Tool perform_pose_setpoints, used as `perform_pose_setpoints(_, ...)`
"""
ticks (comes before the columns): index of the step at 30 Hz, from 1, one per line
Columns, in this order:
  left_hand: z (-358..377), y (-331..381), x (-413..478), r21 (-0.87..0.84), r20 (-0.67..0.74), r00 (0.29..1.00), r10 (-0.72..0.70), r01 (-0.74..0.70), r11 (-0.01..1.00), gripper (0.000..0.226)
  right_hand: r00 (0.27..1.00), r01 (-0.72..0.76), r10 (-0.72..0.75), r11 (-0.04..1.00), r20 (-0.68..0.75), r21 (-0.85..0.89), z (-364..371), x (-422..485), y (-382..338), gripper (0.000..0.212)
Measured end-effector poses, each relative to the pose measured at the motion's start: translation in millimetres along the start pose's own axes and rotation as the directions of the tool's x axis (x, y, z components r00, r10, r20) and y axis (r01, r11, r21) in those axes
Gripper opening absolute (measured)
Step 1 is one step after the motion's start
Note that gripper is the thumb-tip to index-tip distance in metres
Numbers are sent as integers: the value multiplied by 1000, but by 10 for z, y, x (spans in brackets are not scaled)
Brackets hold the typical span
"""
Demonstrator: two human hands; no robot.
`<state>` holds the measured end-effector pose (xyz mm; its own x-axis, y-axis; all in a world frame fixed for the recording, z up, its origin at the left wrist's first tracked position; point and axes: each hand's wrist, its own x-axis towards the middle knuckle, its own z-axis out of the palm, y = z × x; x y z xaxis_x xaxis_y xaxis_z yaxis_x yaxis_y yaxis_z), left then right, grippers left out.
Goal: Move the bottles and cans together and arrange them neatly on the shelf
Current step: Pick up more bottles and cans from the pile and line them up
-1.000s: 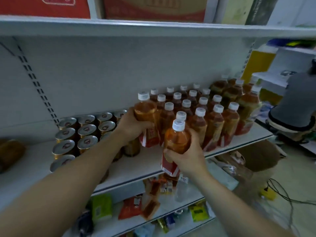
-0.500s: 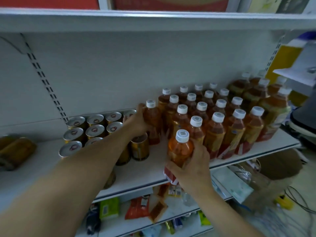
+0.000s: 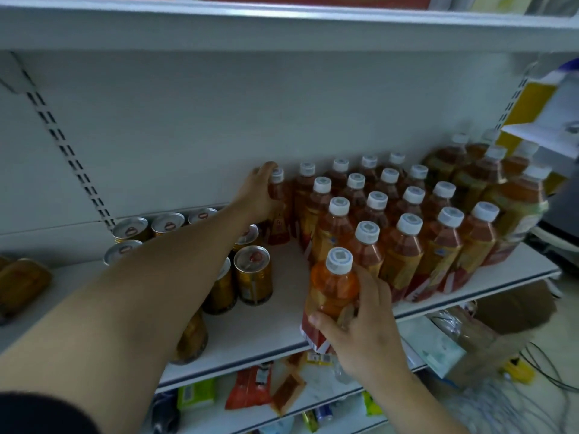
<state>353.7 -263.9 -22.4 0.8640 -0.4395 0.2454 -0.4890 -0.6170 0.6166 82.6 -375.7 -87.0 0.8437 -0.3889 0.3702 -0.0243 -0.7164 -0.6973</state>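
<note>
On the white shelf, the person's left hand reached far back, its fingers wrapped around the shoulder of a rear bottle that stood upright close to the back wall, at the left end of the rearmost row. The right hand was clamped on a front bottle, gripping it low on the body with the thumb across the label; this bottle was tilted slightly and sat at the shelf's front edge, its red label base overhanging the lip. Whether its base touched the shelf could not be told.

Just right of the front bottle stood the bottle group, amber drinks with white caps packed in diagonal rows that ran from the back wall to the front edge. Further right, touching that group, were larger bottles with darker contents, blurred at the frame's edge.

Left of the bottles stood the gold cans, upright with silver tops, in rows partly hidden beneath the left forearm. A bare strip of shelf separated the nearest can from the front bottle. At the far left lay a brown packet, well apart from the cans.

On the lower shelf lay snack packets in red, green and orange, loosely scattered.
</note>
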Motion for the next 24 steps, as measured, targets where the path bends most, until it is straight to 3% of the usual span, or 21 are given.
perform_pose_setpoints(9,-7,55,-47,80,49,998,-51,47,996,106,1000,-2,1,999,-16,-42,33,-32,-23,96)
perform_pose_setpoints(11,-31,177,-215,58,7,1000,-17,16,998,88,1000,2,-3,999,-10,-51,36,-17,-3,97)
perform_pose_setpoints(13,-39,320,-458,23,-49,994,95,-94,995,53,1000,2,-2,999,3,-52,36,-2,-1,96)
perform_pose_setpoints(15,-51,480,-774,-82,-95,977,194,-201,976,34,1000,1,0,999,27,-54,35,14,6,95)
perform_pose_setpoints(17,-82,632,-1084,-258,-4,973,229,-222,940,36,998,12,-8,998,60,-65,2,39,22,95)
perform_pose_setpoints(20,-62,774,-1382,-350,293,938,186,-76,933,31,982,50,-32,994,184,-99,-94,72,101,100)
perform_pose_setpoints(22,25,806,-1463,-312,298,943,148,-51,949,24,968,94,-74,993,240,-72,-214,70,155,97)
perform_pose_setpoints(24,83,825,-1508,-320,237,963,128,-47,946,27,966,212,-211,977,149,5,-393,160,168,82)
